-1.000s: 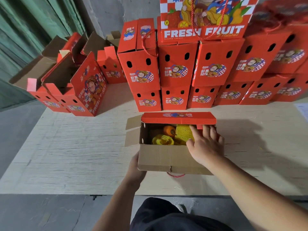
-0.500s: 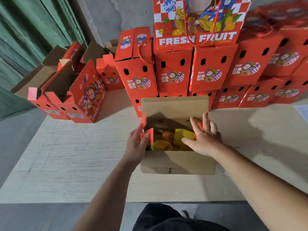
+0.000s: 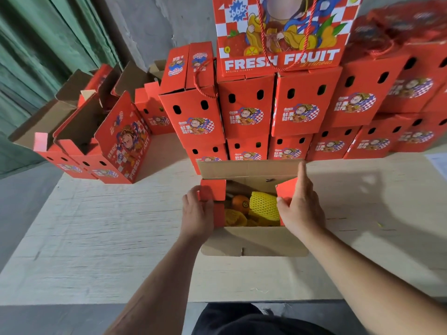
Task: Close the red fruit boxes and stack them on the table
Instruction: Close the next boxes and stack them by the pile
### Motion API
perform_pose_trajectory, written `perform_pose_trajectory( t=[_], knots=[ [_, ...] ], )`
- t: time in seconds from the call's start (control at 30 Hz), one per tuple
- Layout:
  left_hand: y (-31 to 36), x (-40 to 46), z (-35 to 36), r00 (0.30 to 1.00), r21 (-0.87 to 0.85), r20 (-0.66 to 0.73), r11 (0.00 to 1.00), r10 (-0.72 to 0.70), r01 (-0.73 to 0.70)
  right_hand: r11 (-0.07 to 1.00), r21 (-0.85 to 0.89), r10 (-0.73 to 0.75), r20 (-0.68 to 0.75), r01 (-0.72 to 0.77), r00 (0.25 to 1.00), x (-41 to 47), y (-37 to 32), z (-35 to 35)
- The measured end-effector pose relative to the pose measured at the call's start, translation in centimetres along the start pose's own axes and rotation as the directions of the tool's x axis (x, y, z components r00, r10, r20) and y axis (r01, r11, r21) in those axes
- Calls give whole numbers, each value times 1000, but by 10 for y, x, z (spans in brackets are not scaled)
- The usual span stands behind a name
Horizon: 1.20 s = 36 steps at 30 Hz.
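Observation:
An open fruit box (image 3: 254, 241) stands at the table's near middle, its long flaps showing brown cardboard front and back. Inside lie an orange (image 3: 240, 204) and fruit in yellow foam netting (image 3: 263, 206). My left hand (image 3: 196, 213) presses the red left side flap (image 3: 212, 191) inward, fingers curled over its edge. My right hand (image 3: 301, 209) lies flat with straight fingers on the red right side flap (image 3: 286, 189). Closed red boxes (image 3: 244, 110) are stacked in rows behind it.
Several open red boxes (image 3: 79, 143) stand at the table's far left. A large "FRESH FRUIT" box (image 3: 281, 32) tops the stack. The pale wooden table (image 3: 108, 238) ends at a near edge by my body. A paper sheet (image 3: 439, 163) lies at the far right.
The rear long flap went from folded over the box to standing up. My left hand came up from the box's front to the left side flap, and both side flaps now fold inward.

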<state>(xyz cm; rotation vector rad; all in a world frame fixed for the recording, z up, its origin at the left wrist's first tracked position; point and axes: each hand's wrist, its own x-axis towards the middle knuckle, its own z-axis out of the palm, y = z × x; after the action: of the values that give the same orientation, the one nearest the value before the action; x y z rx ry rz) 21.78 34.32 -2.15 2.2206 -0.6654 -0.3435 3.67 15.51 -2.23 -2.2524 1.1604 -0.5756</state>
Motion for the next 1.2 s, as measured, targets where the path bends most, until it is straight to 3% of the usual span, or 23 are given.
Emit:
perform_pose_trajectory(
  t=[0.07,0.23,0.33,0.4,0.5,0.6,0.7,0.8,0.9,1.03,1.13,1.2],
  knots=[
    [-5,-5,1,999,-74,-43,997,17,-20,999,-43,-30,7,30,1000,-2,2,1],
    [-13,-6,5,982,134,-92,979,167,-154,964,265,34,-78,-12,996,-4,-4,-6],
    [-14,-6,9,974,100,-128,979,188,-176,948,302,116,-34,-100,993,-2,-2,-10],
    [-15,-8,11,978,-7,-167,992,124,-127,946,315,103,-49,-82,993,-3,0,-10],
    [-10,-12,11,989,-181,-146,983,-4,-23,968,252,19,-93,5,996,-3,2,-8],
    [-15,-11,4,971,134,-118,972,209,-194,992,123,-19,-43,24,999,0,4,-5],
    [-18,-5,-4,909,391,54,829,414,-400,992,-126,-9,127,25,992,3,1,-4],
    [-18,-3,-4,913,463,143,789,383,-403,951,-308,52,295,43,954,8,-2,-4],
    [-20,-3,-4,919,496,187,775,346,-392,939,-340,104,411,47,906,13,-3,-7],
    [-21,-3,-7,923,518,232,765,306,-384,997,-56,75,576,-52,814,24,3,-27],
    [-20,-2,-6,929,513,236,775,287,-369,955,293,-97,429,-36,898,3,28,-44],
    [-21,0,-5,934,456,237,818,269,-351,958,273,-184,346,89,920,-25,58,-51]
  ],
)
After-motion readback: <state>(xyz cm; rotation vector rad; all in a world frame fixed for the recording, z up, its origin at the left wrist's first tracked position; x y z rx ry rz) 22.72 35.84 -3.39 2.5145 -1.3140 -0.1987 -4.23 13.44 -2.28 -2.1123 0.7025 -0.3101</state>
